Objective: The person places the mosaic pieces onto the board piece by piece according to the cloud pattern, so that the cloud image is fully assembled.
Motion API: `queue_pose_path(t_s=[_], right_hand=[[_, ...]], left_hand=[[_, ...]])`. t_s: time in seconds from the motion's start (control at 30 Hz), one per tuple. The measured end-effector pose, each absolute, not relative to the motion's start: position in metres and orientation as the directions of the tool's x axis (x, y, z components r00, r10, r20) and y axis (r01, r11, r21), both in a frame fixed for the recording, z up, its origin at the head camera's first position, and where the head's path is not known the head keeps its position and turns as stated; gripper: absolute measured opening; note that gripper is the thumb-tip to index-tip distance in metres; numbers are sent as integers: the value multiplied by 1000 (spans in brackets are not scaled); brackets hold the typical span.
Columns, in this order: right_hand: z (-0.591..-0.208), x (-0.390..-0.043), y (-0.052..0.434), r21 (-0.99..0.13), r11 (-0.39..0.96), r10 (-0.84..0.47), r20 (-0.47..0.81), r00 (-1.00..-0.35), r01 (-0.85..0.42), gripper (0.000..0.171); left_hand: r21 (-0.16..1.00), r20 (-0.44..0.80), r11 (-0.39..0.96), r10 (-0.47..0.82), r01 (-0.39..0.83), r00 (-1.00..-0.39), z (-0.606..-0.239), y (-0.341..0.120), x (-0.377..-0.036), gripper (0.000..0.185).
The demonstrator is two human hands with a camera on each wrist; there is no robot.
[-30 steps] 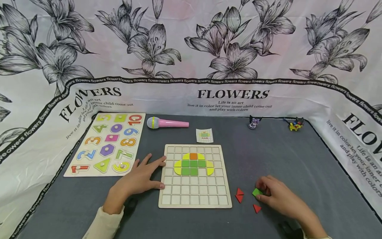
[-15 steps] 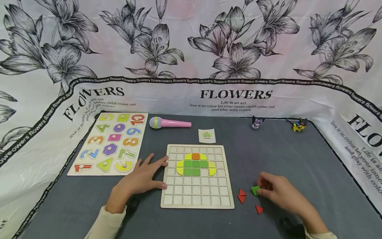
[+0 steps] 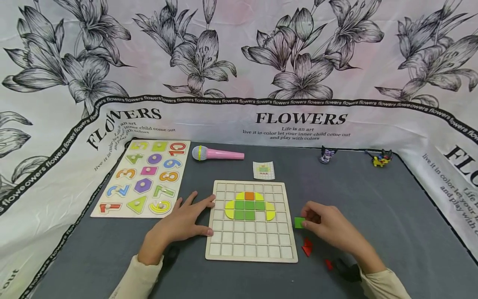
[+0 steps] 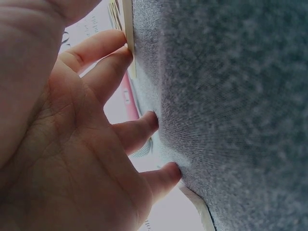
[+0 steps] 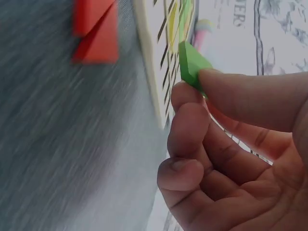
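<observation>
Your right hand [image 3: 328, 229] pinches the green square tile [image 3: 299, 222] just off the grid board's [image 3: 251, 254] right edge, its flat face up, no long axis. Your left hand [image 3: 181, 222] rests open, fingertips against the board's left edge.

A makeshift play corner, most likely at home, set up for children's puzzles. Shown by a counter [image 3: 373, 216] under dark grey felt, walled on three sides by a white cloth backdrop [image 3: 239, 62] printed with lilies and "FLOWERS". Also by toys: a number puzzle board [image 3: 143, 178] at the far left corner, a pink toy microphone [image 3: 218, 154] by the far edge, a wooden grid board [image 3: 252, 249] mid-counter, two small figurines [image 3: 380, 159] at the far right corner.
</observation>
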State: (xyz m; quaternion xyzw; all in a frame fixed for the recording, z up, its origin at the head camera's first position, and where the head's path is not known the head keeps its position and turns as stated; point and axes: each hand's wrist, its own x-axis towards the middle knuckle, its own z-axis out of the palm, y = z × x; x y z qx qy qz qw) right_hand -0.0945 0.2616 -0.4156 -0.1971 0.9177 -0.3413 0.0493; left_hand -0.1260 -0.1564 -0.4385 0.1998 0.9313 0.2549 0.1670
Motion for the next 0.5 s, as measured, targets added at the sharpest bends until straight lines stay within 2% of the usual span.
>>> queue_pose_path(t_s=[0.5], right_hand=[[-422,-127,202,-666,621,-480,95,-872,-414,16]], left_hand=[[540,-203,790,459,292,-865,-440,-156,-127,95]])
